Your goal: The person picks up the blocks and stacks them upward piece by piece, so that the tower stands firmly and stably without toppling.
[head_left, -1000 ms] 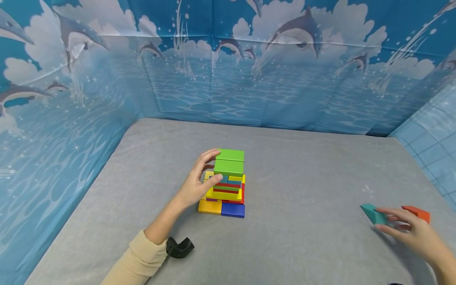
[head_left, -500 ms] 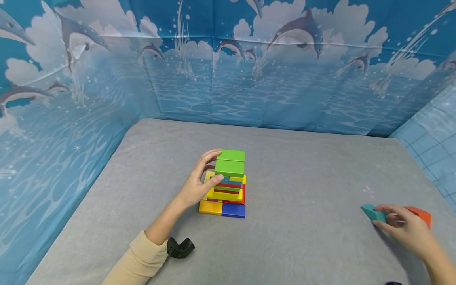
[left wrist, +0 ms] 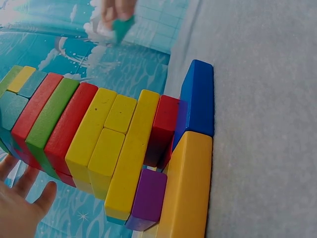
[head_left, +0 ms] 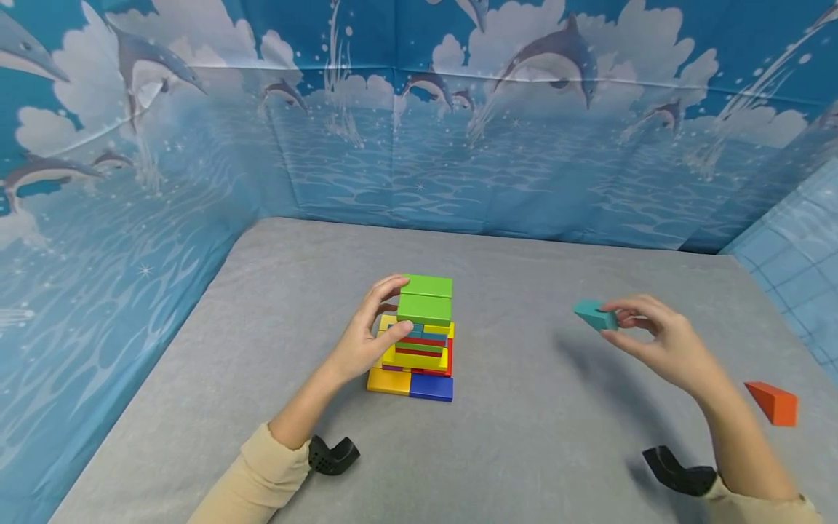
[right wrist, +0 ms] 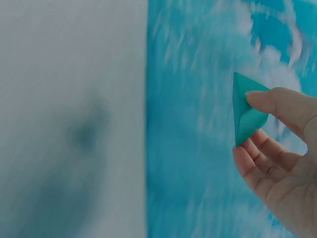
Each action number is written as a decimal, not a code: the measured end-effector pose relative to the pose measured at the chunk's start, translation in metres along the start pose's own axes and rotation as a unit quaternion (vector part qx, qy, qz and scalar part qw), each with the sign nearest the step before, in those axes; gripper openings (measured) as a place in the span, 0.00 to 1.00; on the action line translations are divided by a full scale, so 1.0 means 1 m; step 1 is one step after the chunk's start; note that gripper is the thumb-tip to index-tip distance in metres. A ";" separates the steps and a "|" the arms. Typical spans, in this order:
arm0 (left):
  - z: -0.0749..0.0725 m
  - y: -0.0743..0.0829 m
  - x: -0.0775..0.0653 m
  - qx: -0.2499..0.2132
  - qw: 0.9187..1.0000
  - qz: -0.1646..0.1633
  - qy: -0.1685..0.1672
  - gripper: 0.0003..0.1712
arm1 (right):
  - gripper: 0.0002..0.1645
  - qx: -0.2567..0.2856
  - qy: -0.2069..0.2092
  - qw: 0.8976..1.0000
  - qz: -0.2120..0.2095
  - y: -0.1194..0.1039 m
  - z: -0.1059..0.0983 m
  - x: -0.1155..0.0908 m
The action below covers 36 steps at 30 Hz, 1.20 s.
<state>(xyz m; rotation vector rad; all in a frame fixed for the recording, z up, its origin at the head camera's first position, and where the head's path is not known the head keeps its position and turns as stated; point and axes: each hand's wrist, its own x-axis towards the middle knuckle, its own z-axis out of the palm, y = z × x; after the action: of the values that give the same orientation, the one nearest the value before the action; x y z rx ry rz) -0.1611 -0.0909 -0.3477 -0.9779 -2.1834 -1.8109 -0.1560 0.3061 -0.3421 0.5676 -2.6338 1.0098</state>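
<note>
A tall tower of colored toy blocks (head_left: 422,358) stands left of center, with light green blocks (head_left: 424,308) on top and a yellow-orange block beside a blue one at the base. My left hand (head_left: 369,331) is at the tower's upper left side, fingers and thumb spread around its corner; whether they touch it is hard to tell. The left wrist view shows several fingers and the thumb of this hand (left wrist: 22,203) by the upper layers. My right hand (head_left: 661,342) pinches a teal triangular block (head_left: 594,315) between thumb and fingers, raised above the surface with its shadow below.
An orange-red wedge block (head_left: 774,404) lies at the far right of the grey cloth surface (head_left: 524,437). A dolphin-print curtain (head_left: 419,145) encloses the back and sides. Black wrist mounts (head_left: 332,455) sit at both forearms.
My right hand has lifted the teal triangular block off the surface and carried it left toward the tower, away from the orange-red wedge. The left hand and tower stay in place.
</note>
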 end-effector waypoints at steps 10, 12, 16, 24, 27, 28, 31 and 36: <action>0.001 0.000 0.001 -0.002 1.000 -0.008 -0.002 0.31 | 0.25 0.118 -0.031 0.979 -0.162 -0.072 0.033 0.066; 0.001 0.000 0.001 -0.003 1.000 -0.009 -0.002 0.31 | 0.24 0.134 -0.041 0.976 -0.168 -0.082 0.041 0.075; 0.001 -0.001 0.001 -0.002 1.000 -0.009 -0.001 0.31 | 0.22 0.140 -0.062 0.973 -0.172 -0.100 0.057 0.088; 0.001 0.001 0.001 -0.007 1.000 -0.014 -0.005 0.31 | 0.21 0.131 -0.094 0.972 -0.173 -0.125 0.080 0.101; 0.001 0.000 0.001 -0.013 1.000 -0.016 -0.007 0.32 | 0.21 0.128 -0.101 0.972 -0.170 -0.129 0.085 0.104; 0.001 -0.005 0.001 -0.012 1.000 -0.014 -0.006 0.33 | 0.22 0.128 -0.103 0.972 -0.169 -0.129 0.086 0.104; 0.001 -0.020 0.000 -0.008 1.000 -0.011 -0.005 0.35 | 0.22 0.125 -0.105 0.971 -0.172 -0.131 0.089 0.106; 0.001 -0.035 -0.001 0.000 1.000 -0.005 -0.002 0.36 | 0.23 0.128 -0.102 0.970 -0.179 -0.132 0.093 0.109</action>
<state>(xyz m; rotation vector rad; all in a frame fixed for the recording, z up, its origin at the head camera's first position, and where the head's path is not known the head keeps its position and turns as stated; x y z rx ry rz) -0.1790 -0.0928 -0.3772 -0.9729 -2.1949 -1.8137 -0.2034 0.1243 -0.2920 1.2156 -2.4450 1.2319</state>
